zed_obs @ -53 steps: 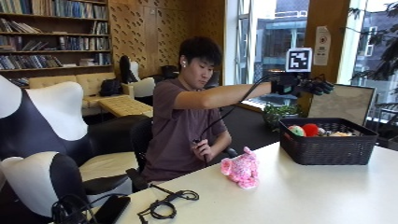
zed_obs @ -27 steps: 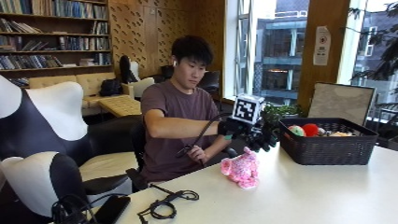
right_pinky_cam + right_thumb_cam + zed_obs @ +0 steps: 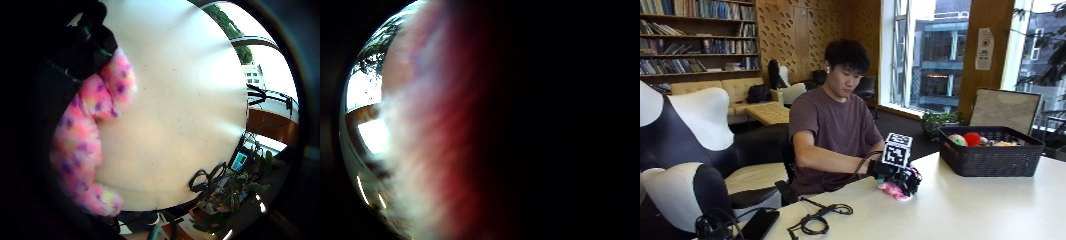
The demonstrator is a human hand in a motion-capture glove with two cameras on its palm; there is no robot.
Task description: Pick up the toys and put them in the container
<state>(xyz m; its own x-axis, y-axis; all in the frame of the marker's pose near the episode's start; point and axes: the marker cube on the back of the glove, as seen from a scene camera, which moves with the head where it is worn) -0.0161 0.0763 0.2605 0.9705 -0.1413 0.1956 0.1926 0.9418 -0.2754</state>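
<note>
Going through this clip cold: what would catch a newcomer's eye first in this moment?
First, the gloved right hand down on the pink plush toy on the white table, in front of the seated person; the toy fills much of both palm views, though whether the fingers have closed on it cannot be seen. Next, the dark woven basket further along the table, already holding colourful toys.

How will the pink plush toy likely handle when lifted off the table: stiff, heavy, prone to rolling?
The pink plush toy looks fuzzy and lumpy, so probably soft and squashy under the right hand on it. Likely light for its size. Its uneven shape on the table suggests it won't roll.
</note>
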